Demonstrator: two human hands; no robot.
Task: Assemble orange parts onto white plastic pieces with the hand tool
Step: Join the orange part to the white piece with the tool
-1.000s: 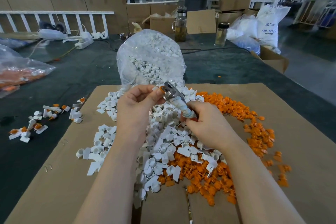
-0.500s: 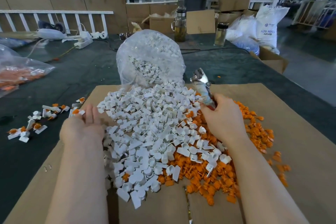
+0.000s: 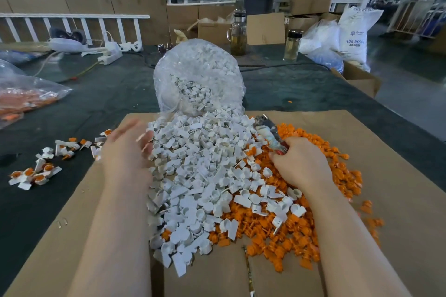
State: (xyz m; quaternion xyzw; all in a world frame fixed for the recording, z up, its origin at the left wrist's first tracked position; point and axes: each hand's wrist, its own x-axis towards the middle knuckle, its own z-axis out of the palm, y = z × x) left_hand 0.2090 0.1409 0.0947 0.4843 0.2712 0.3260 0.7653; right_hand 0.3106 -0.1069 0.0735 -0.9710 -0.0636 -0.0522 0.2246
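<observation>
Swinging back from the finished pile, our left hand (image 3: 125, 152) reaches, fingers loose, for the white pieces (image 3: 200, 166) while our right hand (image 3: 301, 164), gripping the hand tool (image 3: 268, 132), picks among the orange parts (image 3: 277, 231); next we likely need one of each.

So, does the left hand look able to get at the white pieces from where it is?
Probably yes: the left hand is open at the left edge of the white pieces, with nothing between them. It is motion-blurred, so contact is unclear.

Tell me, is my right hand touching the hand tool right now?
Touching. The head view shows the right hand with fingers curled round the hand tool's lower end, over the orange parts.
</observation>
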